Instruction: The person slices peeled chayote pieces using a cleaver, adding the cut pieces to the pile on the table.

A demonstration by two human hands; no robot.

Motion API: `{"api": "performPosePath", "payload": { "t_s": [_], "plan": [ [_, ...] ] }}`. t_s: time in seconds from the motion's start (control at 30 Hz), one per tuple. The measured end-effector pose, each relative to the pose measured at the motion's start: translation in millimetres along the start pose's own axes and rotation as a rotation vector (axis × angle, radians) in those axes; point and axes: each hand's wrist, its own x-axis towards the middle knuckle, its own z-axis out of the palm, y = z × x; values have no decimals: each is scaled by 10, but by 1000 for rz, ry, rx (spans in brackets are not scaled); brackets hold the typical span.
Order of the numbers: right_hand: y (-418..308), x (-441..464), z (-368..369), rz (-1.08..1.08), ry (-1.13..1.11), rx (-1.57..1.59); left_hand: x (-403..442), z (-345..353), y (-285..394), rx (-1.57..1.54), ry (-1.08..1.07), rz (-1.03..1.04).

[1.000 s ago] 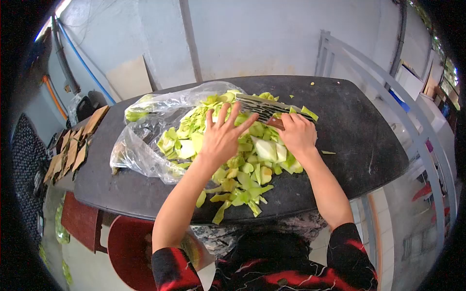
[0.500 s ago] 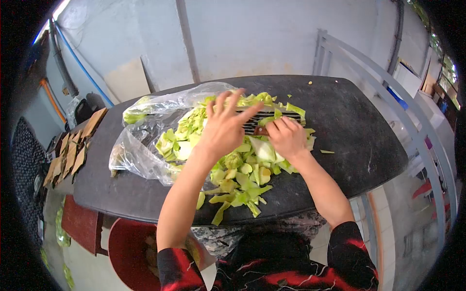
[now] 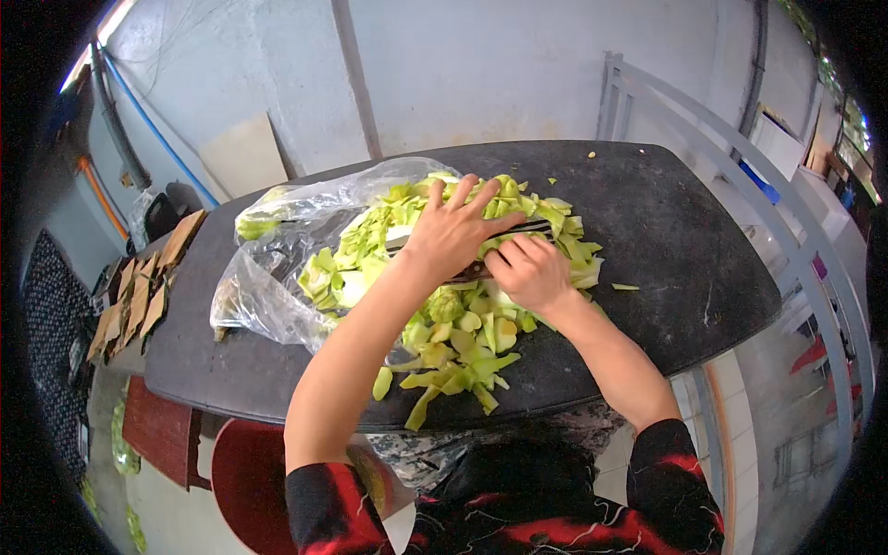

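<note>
Presently: left hand splayed over green vegetable peelings, right hand clenched on knife; seemingly a gathering step, wanting steady grip.

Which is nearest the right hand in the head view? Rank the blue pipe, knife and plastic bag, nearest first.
1. Knife, in the right hand.
2. Plastic bag, left, on the table.
3. Blue pipe, farther left, beyond the table.

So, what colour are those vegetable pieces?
The vegetable pieces look light green in the head view.
</note>
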Motion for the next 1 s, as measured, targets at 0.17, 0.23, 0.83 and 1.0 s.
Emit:
{"api": "performPosePath", "payload": {
  "t_s": [0.17, 0.23, 0.83, 1.0],
  "plan": [
    [-15, 16, -7, -13, -4, 16, 184, 105, -25, 67, 63, 62],
    [-17, 11, 5, -24, -7, 14, 276, 129, -30, 107, 85, 78],
    [485, 92, -330, 897, 98, 519, -1025, 26, -723, -554, -1, -828],
    [415, 65, -214, 923, 104, 697, -1220, 285, -373, -638, -260, -887]
  ]
}}
